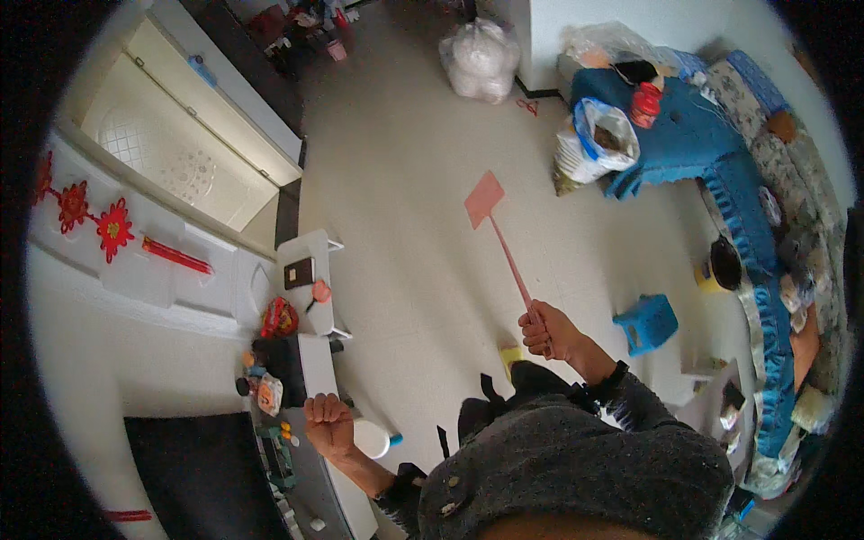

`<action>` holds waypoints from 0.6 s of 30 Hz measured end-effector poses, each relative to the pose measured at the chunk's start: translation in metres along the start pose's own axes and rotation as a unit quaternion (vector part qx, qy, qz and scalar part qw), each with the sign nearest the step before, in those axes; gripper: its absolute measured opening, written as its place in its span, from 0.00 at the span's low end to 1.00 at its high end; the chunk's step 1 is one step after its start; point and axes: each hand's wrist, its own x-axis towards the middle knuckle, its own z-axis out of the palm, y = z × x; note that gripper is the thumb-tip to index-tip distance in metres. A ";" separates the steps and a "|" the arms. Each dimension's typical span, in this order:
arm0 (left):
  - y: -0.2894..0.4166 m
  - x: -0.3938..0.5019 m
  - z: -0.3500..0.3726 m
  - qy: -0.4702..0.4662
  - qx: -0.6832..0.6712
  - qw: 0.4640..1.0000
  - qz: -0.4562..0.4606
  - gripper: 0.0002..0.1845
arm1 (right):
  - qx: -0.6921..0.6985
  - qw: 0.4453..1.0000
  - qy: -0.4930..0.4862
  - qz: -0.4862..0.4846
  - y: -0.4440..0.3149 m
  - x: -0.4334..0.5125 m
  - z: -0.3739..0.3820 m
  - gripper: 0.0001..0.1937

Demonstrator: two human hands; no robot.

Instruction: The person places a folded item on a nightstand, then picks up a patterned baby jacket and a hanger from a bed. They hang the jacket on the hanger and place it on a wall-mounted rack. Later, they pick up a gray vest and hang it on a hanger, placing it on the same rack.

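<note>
My right hand [555, 331] grips the handle of a pink plastic fly swatter [485, 197]. The swatter points away from me over the pale floor, its flat square head at the far end. On the other side, my left hand [329, 426] is curled into a fist, and no object shows in it. It appears near the edge of a long low cabinet [318, 364] and a white round container [368, 437]. Part of a small yellow thing [511, 356] shows on the floor below the swatter's handle.
A blue plastic stool [646, 324] stands to my right, before a sofa with a blue cover [682, 142]. An open white sack [594, 145] and a full plastic bag [480, 61] sit farther off. On the left are a small white table [317, 250] and a television [196, 472].
</note>
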 end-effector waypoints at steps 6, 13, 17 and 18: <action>0.011 0.090 0.009 0.024 0.017 0.998 0.056 0.12 | -0.231 0.973 -0.018 -0.014 -0.082 0.086 0.078 0.28; 0.077 0.228 -0.004 0.019 0.019 0.996 0.084 0.12 | -0.601 0.766 0.024 -0.226 -0.126 0.215 0.178 0.20; 0.126 0.323 0.013 -0.014 0.002 0.995 0.098 0.11 | -0.639 0.704 0.000 -0.310 -0.165 0.274 0.253 0.18; 0.137 0.346 0.020 -0.029 0.001 0.995 0.095 0.11 | -0.662 0.683 0.009 -0.308 -0.175 0.287 0.270 0.17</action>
